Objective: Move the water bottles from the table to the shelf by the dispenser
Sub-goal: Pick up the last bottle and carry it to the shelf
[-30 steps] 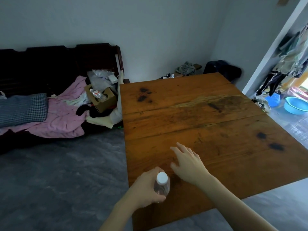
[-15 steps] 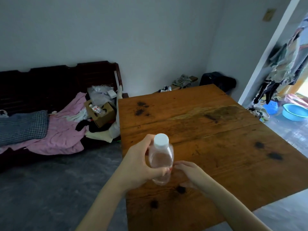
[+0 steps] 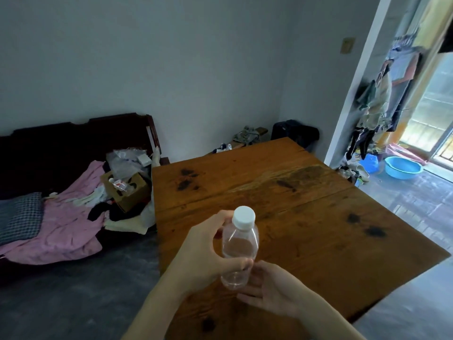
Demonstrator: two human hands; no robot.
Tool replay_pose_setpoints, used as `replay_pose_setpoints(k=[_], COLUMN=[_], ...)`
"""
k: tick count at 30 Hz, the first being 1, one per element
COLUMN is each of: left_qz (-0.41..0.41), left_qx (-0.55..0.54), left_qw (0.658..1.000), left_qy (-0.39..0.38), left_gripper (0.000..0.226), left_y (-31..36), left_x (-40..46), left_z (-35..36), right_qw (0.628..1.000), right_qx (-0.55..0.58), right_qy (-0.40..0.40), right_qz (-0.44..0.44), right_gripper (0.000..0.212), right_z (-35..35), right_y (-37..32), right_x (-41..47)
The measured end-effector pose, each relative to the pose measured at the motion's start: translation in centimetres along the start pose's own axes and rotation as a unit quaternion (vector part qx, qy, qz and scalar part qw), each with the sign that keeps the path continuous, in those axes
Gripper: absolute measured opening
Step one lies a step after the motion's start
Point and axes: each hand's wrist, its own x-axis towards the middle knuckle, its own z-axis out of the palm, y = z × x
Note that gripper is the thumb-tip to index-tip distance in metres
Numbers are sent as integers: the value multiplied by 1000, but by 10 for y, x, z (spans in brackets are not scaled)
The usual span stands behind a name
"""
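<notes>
A small clear plastic water bottle (image 3: 239,249) with a white screw cap (image 3: 243,216) is held roughly upright, raised above the near part of the brown wooden surface (image 3: 306,217). It is capped, looks nearly empty, and its base tilts slightly toward the viewer.

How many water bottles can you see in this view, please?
2. One clear water bottle is held up over the table by the left hand, right hand at its base. A second bottle lies in the cardboard box. Others may be hidden.
</notes>
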Motion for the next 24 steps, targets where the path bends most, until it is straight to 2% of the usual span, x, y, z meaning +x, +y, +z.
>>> replay_pose_setpoints(k=[10,17,24], left_qz=[12,23,34], left_qx=[1,8,-42], left_qw=[1000,998,995], left_qy=[-25,-55,-79], left_gripper=[70,76,72], left_y=[23,51,84], left_x=[19,36,54], left_z=[38,72,110], right_qw=[998,996,990], right_qx=[21,55,85], right_qy=[48,46,72], right_qz=[-28,-46,-83], right_gripper=[39,39,37], right_z=[-41,-80,-112], right_y=[-5,-8,-8], right_x=[-16,-41,-71])
